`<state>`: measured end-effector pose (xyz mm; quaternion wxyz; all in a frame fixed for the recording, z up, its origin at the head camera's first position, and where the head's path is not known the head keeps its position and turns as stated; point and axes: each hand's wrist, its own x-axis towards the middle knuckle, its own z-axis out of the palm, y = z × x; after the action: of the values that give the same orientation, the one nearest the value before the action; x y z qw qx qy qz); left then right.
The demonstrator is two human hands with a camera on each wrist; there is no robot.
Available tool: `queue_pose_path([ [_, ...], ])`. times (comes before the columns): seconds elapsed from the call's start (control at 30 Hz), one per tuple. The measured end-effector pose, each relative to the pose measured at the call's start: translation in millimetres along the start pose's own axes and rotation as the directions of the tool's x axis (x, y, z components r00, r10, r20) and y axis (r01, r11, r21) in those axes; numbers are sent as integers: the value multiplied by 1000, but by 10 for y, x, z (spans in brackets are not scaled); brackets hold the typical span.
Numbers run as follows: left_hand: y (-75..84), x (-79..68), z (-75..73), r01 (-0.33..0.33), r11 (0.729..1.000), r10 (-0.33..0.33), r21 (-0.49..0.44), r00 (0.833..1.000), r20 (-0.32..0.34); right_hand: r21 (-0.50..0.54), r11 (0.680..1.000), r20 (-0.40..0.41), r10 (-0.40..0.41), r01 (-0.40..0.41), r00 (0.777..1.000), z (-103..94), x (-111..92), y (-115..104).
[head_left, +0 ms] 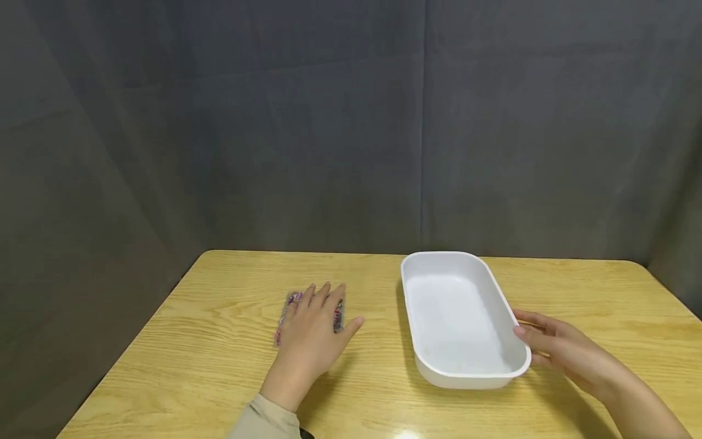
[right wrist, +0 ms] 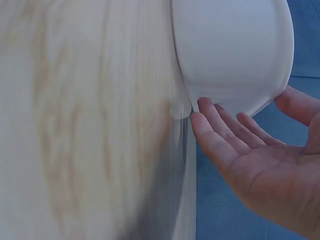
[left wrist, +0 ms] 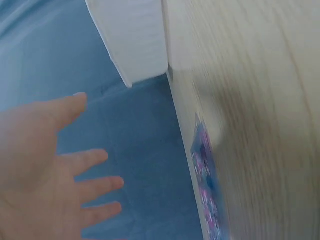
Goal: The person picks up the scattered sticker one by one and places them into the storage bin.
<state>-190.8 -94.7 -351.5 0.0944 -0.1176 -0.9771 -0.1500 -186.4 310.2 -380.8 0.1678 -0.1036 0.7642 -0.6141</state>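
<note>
My left hand [head_left: 311, 335] is spread palm down over a flat clear packet [head_left: 338, 317] of small pink, purple and dark pieces, covering its middle in the head view. In the left wrist view, the fingers are straight and stand apart from the packet [left wrist: 206, 180], which lies on the wood. At the near right corner of a deep white plastic tray [head_left: 463, 317], my right hand [head_left: 570, 350] grips the side. Its thumb is on the rim, and its fingers lie against the outer wall, as the right wrist view shows. Only the tray's bare floor shows inside it.
The wooden table [head_left: 192, 366] has rounded far corners and carries the packet on the left and the tray right of centre. A dark grey cloth [head_left: 329, 152] hangs behind the table and along both sides.
</note>
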Motion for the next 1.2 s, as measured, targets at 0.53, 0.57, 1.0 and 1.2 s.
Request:
queue_pose_path([
  [0.53, -494, 100, -61, -60, 995, 71, -85, 989, 128, 58, 998, 83, -43, 38, 996, -44, -40, 41],
  [0.57, -517, 110, -56, -56, 993, 68, -100, 989, 129, 57, 998, 82, -45, 40, 996, -47, -38, 40],
  [1.0, -780, 141, 6, 57, 941, 17, -335, 977, 214, 62, 998, 85, -27, 22, 996, -49, -16, 40],
  [1.2, -835, 149, -1, 80, 925, 9, -371, 972, 234, 65, 997, 84, -35, 30, 996, -58, -17, 45],
])
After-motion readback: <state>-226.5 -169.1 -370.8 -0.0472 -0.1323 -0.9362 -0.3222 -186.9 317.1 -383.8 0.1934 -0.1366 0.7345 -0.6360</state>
